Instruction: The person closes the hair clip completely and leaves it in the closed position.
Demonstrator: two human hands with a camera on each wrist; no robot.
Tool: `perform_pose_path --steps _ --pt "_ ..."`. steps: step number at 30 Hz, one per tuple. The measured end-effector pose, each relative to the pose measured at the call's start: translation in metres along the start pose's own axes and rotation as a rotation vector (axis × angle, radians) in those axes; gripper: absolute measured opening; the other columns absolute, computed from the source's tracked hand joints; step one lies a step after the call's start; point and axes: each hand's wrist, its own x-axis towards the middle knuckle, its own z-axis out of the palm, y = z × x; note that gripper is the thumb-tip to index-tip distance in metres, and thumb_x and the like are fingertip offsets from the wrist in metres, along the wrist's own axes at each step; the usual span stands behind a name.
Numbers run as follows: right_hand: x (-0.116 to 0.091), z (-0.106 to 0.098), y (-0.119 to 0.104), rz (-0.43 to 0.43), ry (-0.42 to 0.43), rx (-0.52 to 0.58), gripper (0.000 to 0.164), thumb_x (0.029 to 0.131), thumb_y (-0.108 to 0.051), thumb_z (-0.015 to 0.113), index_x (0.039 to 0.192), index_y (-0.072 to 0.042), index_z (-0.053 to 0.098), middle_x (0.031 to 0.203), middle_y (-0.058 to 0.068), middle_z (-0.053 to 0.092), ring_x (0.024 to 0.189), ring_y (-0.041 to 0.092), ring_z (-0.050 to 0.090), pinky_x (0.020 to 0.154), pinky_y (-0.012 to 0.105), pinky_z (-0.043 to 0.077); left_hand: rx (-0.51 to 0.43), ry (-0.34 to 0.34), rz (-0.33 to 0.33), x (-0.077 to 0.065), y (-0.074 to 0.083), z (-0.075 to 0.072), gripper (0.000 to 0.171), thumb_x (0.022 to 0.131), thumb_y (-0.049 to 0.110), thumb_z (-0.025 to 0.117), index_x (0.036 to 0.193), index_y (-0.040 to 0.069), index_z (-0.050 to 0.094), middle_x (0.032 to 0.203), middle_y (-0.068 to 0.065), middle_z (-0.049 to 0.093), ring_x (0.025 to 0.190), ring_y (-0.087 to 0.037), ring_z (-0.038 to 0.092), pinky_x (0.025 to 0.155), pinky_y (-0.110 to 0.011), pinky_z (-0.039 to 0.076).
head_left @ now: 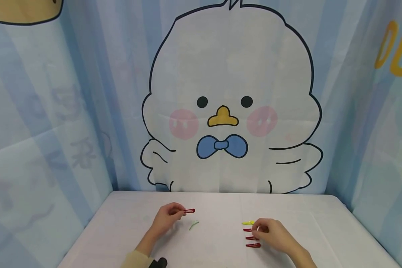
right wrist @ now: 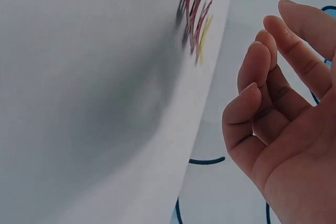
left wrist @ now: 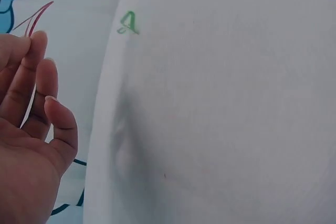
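My left hand [head_left: 166, 219] pinches a red snap hair clip [head_left: 190, 211] between thumb and fingertips, raised over the table; in the left wrist view its two thin strips stand apart. Below it lies a small green looped thing [head_left: 194, 225]. My right hand [head_left: 275, 234] hovers beside a column of clips, its loosely bent fingers holding nothing in the right wrist view. At the top of that column is a yellow hair clip [head_left: 247, 223], with three red ones under it; the nearest red hair clip [head_left: 253, 245] shows whole, while fingers partly cover the others in the head view.
A white table [head_left: 217, 249] spreads under both hands. Behind it and at both sides hang blue-striped cloths, the back one printed with a large white duck [head_left: 227, 67]. A dark rounded object [head_left: 159, 262] sits by the left sleeve.
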Motion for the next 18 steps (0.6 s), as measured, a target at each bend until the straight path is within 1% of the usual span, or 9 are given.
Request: perform_pose_path --steps 4,8,12,14,18 --pt "0.001 0.0 -0.007 0.001 0.027 0.011 0.007 0.089 -0.015 0.075 0.093 -0.011 0.07 0.073 -0.001 0.057 0.069 0.018 0.051 0.059 0.029 0.042 -0.067 0.028 -0.002 -0.008 0.009 0.003 0.013 0.096 0.008 0.067 0.107 0.001 0.069 0.093 -0.006 0.073 0.084 -0.021 0.063 0.077 -0.036 0.051" --pt "0.0 0.0 -0.012 -0.039 0.034 0.046 0.01 0.09 -0.017 0.075 0.094 -0.01 0.07 0.073 -0.001 0.058 0.068 0.018 0.052 0.059 0.028 0.042 -0.099 0.041 0.005 -0.014 0.017 0.005 0.013 0.097 0.009 0.067 0.107 0.001 0.069 0.093 -0.006 0.073 0.085 -0.022 0.063 0.076 -0.035 0.051" --pt "-0.001 0.001 -0.016 -0.078 0.035 0.074 0.01 0.09 -0.016 0.076 0.094 -0.01 0.069 0.074 -0.002 0.057 0.069 0.016 0.051 0.06 0.028 0.043 -0.134 0.044 -0.002 -0.02 0.024 0.007 0.013 0.096 0.009 0.067 0.107 0.001 0.069 0.094 -0.006 0.073 0.089 -0.029 0.064 0.077 -0.031 0.052" --pt "-0.001 0.003 -0.018 -0.097 0.035 0.082 0.01 0.09 -0.016 0.076 0.094 -0.009 0.07 0.074 -0.002 0.057 0.068 0.015 0.052 0.061 0.027 0.043 -0.154 0.044 -0.001 -0.023 0.027 0.008 0.015 0.096 0.01 0.067 0.108 0.0 0.069 0.095 -0.007 0.073 0.091 -0.033 0.065 0.078 -0.031 0.052" --pt "0.0 0.006 -0.022 -0.107 0.036 0.097 0.012 0.091 -0.017 0.075 0.096 -0.008 0.07 0.074 -0.002 0.058 0.069 0.015 0.053 0.062 0.027 0.044 -0.175 0.048 -0.005 -0.031 0.034 0.013 0.017 0.096 0.01 0.068 0.108 0.0 0.069 0.094 -0.007 0.072 0.089 -0.03 0.064 0.08 -0.036 0.053"
